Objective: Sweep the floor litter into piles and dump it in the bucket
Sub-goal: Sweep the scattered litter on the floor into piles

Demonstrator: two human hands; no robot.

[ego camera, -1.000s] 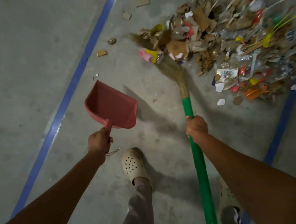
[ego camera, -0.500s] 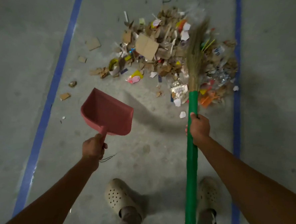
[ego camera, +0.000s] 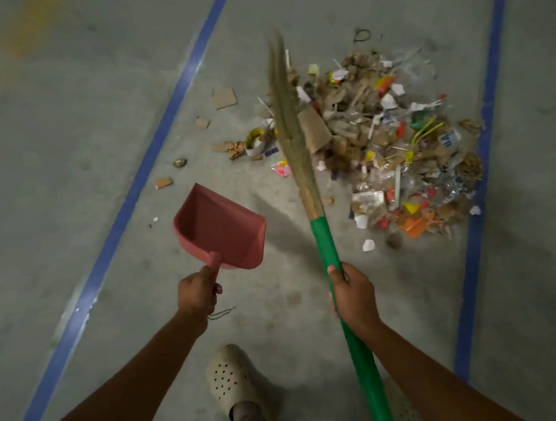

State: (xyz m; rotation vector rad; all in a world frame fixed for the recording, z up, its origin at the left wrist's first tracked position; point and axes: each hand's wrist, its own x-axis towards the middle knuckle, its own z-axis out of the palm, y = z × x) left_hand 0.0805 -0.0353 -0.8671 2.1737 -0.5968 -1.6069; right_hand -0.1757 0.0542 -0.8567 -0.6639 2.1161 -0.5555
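A pile of litter (ego camera: 388,148), cardboard scraps, plastic and paper, lies on the grey floor ahead to the right. My right hand (ego camera: 351,294) grips the green handle of a grass broom (ego camera: 328,249); its bristles (ego camera: 287,113) slant up and left over the pile's left edge. My left hand (ego camera: 198,291) holds a red dustpan (ego camera: 222,228) by its handle, mouth facing away, above the floor left of the broom. No bucket is in view.
Stray cardboard bits (ego camera: 224,97) and small scraps (ego camera: 163,182) lie left of the pile near a blue floor line (ego camera: 164,125). A second blue line (ego camera: 483,157) runs along the pile's right side. My beige clogs (ego camera: 230,378) stand at the bottom.
The broom head has swung from the pile's right part over to its left edge, the handle now leaning left. The view has shifted so the pile sits further right. The dustpan stays held.
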